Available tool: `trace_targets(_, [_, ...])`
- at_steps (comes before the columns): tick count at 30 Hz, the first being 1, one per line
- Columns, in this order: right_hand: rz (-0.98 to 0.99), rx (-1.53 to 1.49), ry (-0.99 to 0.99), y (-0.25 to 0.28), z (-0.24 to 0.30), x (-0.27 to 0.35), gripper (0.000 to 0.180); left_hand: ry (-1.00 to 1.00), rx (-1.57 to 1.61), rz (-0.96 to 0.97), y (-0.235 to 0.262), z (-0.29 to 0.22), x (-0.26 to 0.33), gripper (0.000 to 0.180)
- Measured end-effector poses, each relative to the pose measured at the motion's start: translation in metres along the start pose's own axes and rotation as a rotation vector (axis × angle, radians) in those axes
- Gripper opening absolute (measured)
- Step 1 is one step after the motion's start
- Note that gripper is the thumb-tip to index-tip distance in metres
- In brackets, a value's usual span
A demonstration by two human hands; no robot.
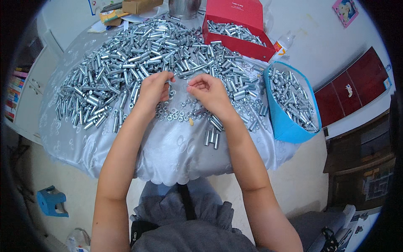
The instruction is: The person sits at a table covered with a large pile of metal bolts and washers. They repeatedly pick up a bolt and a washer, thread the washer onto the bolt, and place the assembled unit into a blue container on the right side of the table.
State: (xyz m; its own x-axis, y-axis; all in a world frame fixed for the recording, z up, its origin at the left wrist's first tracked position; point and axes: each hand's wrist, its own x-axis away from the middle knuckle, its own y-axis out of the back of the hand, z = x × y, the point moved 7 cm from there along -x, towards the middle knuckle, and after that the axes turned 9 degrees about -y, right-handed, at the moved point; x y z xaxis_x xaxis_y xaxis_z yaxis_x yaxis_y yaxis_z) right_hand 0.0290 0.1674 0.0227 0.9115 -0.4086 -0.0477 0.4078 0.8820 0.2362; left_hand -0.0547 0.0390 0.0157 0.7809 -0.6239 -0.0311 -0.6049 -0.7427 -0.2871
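My left hand [156, 90] is closed over the middle of the table, thumb and fingers drawn together at the near edge of a heap of shiny metal sleeves [138, 54]. Facing it across a small gap, my right hand [208, 93] has its fingers curled in against the thumb. Anything small in either grip is too hidden to name. Beneath and between the hands lie loose metal nuts [180, 116] and a small yellow piece [191, 121]. Several short metal cylinders [212, 137] rest by my right forearm.
A red box [235, 14] holding metal parts stands open at the back right. Right of the heap, a blue fabric bin [291, 131] is full of similar parts. Behind are a metal bucket [184, 8], a cardboard box [140, 5] and a bottle [284, 42]. A blue stool [51, 201] stands on the floor.
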Motion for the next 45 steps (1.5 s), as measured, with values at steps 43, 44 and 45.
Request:
trace_targets(43, [0.01,-0.044,0.011,0.002,0.018,0.012,0.014,-0.014,-0.204,0.043,-0.007,0.003,0.007,0.021])
trace_targets(44, [0.05,-0.055,-0.004,-0.001,0.019,0.013,0.014,-0.005,-0.189,0.075,-0.009,0.004,0.007,0.021])
trace_targets(45, [0.09,-0.066,-0.019,-0.003,0.019,0.014,0.014,0.004,-0.174,0.107,-0.011,0.006,0.007,0.021])
